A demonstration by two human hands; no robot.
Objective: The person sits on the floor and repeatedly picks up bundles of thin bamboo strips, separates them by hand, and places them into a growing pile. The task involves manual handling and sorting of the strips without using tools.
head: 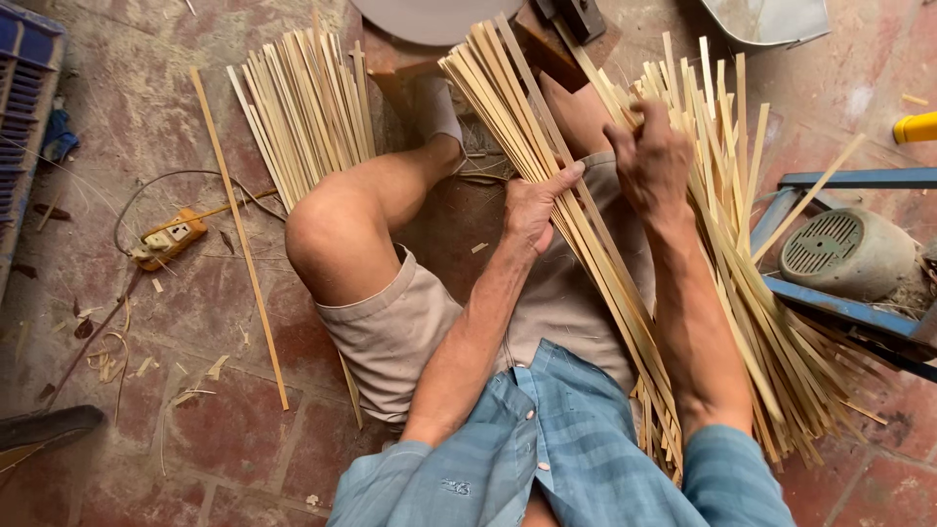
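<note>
Resting under the left hand (532,207), bamboo strips (547,166) (right hand (652,161) clutching others).

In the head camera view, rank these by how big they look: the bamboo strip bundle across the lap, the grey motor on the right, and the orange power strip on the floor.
1. Bamboo strip bundle, by far the largest.
2. Grey motor.
3. Orange power strip, smallest.
The left hand and right hand grip the bundle, which is nearer the camera.
</note>
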